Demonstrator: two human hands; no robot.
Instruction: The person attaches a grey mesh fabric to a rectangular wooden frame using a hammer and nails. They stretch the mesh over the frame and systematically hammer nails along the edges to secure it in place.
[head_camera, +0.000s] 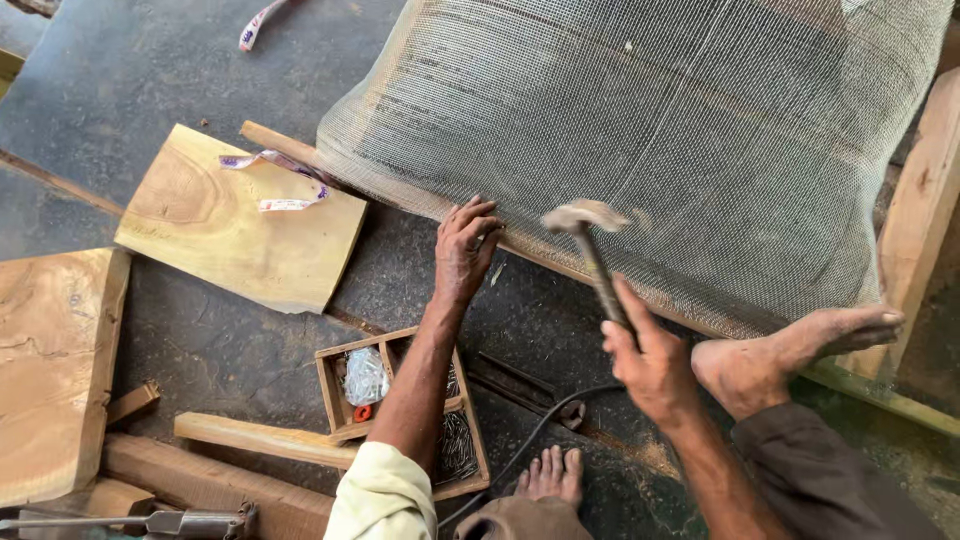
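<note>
My right hand grips the handle of a hammer, whose blurred metal head hangs just above the lower edge of a wire mesh sheet. The mesh is stretched over a wooden frame lying on the dark floor. My left hand presses on the frame's edge with its fingers curled on the mesh, a little left of the hammer head. One bare foot rests on the frame at the right. My other foot is on the floor below.
A small wooden tray with compartments holding nails and a plastic bag sits under my left forearm. Wooden slabs lie at the left, a batten below them. A black cable runs across the floor. A plank stands at the right.
</note>
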